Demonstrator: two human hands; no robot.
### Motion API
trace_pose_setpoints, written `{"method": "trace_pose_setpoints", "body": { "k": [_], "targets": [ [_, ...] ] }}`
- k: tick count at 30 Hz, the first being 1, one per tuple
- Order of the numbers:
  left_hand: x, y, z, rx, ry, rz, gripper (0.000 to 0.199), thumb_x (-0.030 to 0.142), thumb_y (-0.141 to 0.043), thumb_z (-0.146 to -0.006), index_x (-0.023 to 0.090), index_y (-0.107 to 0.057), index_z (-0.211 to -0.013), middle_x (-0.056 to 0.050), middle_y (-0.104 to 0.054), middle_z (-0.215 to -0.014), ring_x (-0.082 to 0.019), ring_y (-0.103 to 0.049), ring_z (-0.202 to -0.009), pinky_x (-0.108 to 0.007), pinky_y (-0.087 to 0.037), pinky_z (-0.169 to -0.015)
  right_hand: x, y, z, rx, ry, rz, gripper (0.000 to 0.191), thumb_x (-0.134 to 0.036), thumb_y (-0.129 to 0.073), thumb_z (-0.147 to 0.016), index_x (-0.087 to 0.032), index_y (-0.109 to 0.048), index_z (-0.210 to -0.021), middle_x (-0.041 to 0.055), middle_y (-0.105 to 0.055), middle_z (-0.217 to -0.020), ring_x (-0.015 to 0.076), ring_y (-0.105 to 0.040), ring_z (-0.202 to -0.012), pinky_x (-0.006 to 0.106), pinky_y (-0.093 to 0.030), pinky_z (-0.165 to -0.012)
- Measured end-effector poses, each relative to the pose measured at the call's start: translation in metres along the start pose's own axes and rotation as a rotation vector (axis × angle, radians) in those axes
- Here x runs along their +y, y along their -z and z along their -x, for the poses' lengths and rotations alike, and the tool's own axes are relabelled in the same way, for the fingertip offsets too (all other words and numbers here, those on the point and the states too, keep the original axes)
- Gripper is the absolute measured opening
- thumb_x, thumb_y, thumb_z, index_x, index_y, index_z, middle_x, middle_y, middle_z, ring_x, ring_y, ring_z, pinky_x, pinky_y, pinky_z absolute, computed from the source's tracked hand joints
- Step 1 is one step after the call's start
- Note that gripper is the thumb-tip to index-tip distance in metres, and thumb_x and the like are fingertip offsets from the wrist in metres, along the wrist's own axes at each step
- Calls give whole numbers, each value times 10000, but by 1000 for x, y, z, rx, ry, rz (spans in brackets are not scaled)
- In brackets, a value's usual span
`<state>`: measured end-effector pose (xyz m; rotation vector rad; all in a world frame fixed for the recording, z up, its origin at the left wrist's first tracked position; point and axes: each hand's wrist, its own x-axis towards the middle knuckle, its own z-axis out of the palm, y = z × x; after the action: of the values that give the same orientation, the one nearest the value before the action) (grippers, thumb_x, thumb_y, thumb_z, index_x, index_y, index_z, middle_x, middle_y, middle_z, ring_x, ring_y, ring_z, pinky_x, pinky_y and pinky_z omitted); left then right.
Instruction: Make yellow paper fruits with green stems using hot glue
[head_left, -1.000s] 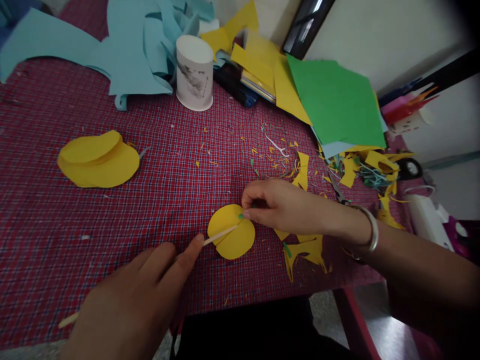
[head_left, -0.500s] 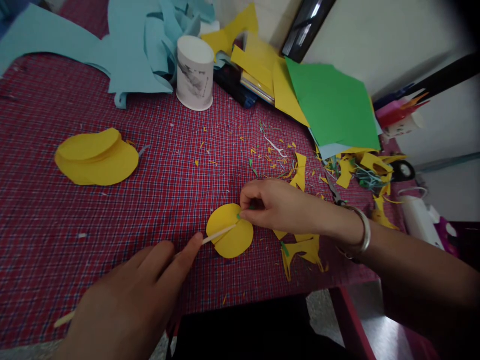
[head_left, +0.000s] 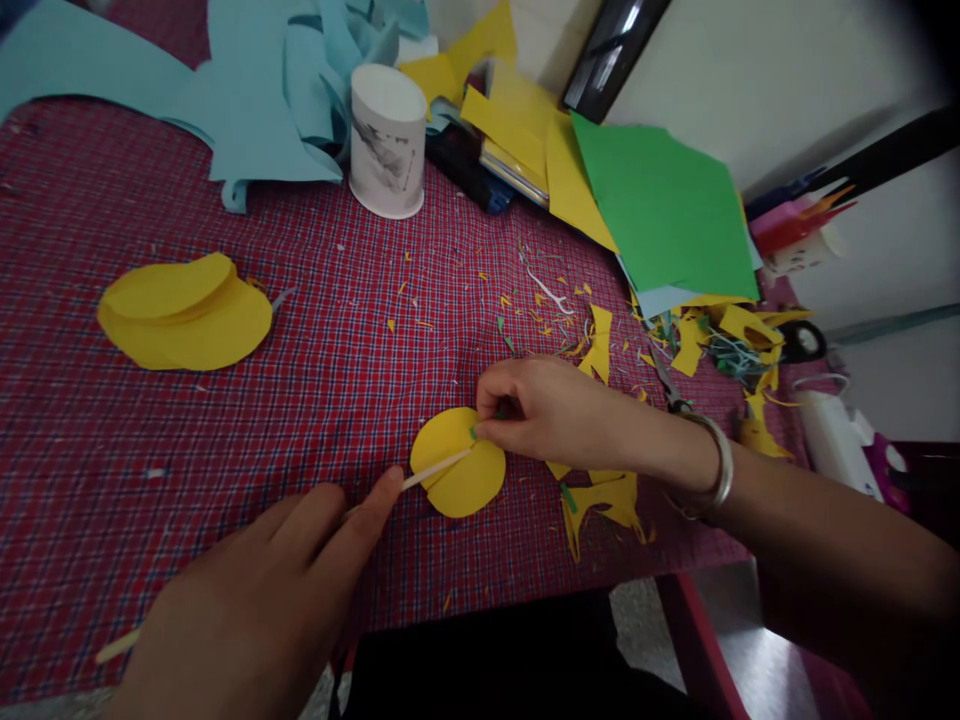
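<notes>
While the left hand (head_left: 255,580) clasps the stick (head_left: 442,466) slanting forward-right over the yellow cutout (head_left: 469,488), the right hand (head_left: 480,430) pinches a green scrap (head_left: 473,433) just beyond the stick's tip.

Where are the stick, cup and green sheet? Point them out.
Stick (head_left: 438,468): head view, on the shaft towards its far end.
Cup (head_left: 387,150): head view, on its side wall.
Green sheet (head_left: 669,210): head view, on its middle.
</notes>
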<state>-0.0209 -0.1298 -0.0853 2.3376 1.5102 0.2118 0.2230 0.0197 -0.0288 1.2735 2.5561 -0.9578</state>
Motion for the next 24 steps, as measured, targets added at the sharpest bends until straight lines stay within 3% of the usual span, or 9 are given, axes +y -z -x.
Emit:
{"method": "trace_pose_setpoints", "body": {
  "k": [5,12,19,24],
  "targets": [
    [-1,-1,1,-29,4,-27,785,85,-312,-803,411,-115,-1489,-37,-628,-971,-217,-590,-704,-348,-489,-589,0,1,-1,-9,-9,24,74,-202,-590,-784,-175,-636,-732,-6,-643,-711,115,-521,-637,248,-294,-572],
    [-1,0,1,-17,11,7,757,96,-312,-819,419,-155,-1486,-35,-646,-952,-227,-612,-727,-350,-506,-593,-3,9,1,-85,-2,-28,108,-219,-555,-814,-179,-643,-766,-6,-631,-695,109,-507,-602,253,-289,-549],
    [0,1,0,-47,-1,-24,767,98,-313,-831,405,-89,-1497,-51,-634,-1083,-225,-619,-739,-361,-516,-589,3,11,2,-71,51,-132,65,-139,-556,-797,-184,-589,-832,-27,-618,-728,103,-522,-639,233,-331,-587],
    [1,2,0,-66,13,-3,796,82,-337,-813,416,-97,-1495,-39,-635,-962,-233,-613,-729,-380,-520,-617,5,8,2,-83,86,-157,122,-103,-534,-806,-188,-614,-841,-25,-637,-771,111,-553,-693,237,-359,-636]
  ]
}}
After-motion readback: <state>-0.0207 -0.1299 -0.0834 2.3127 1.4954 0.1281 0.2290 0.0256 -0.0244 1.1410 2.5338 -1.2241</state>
